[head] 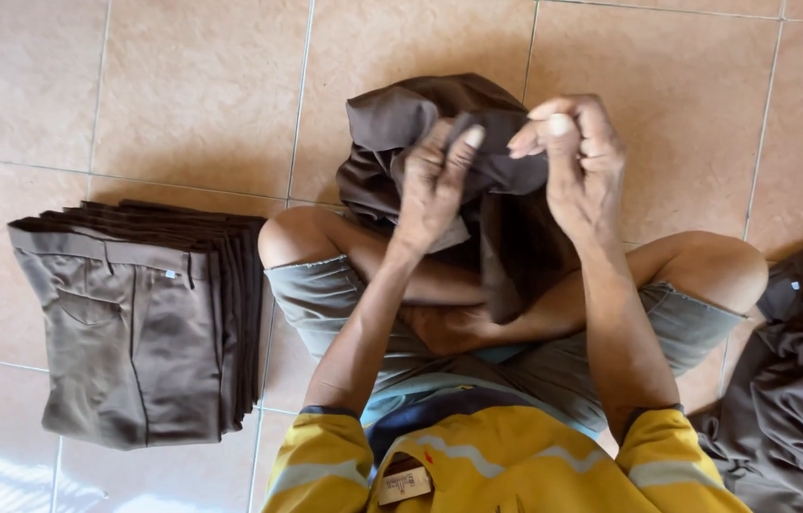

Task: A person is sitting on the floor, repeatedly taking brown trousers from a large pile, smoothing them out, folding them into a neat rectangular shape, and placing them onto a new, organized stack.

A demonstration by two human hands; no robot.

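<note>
Folded trouser stack (140, 323), loose garment heap (795, 399), tiled floor (192, 85).

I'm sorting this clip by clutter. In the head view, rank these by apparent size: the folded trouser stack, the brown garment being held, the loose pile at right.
1. Folded trouser stack
2. Brown garment and loose pile: unsure, since the pile is cut off by the frame.

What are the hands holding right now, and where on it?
Both hands, left and right, grip a dark brown garment at its bunched upper edge; which part of the garment that is cannot be told.

Bright, sharp daylight; soft shadows.
</note>
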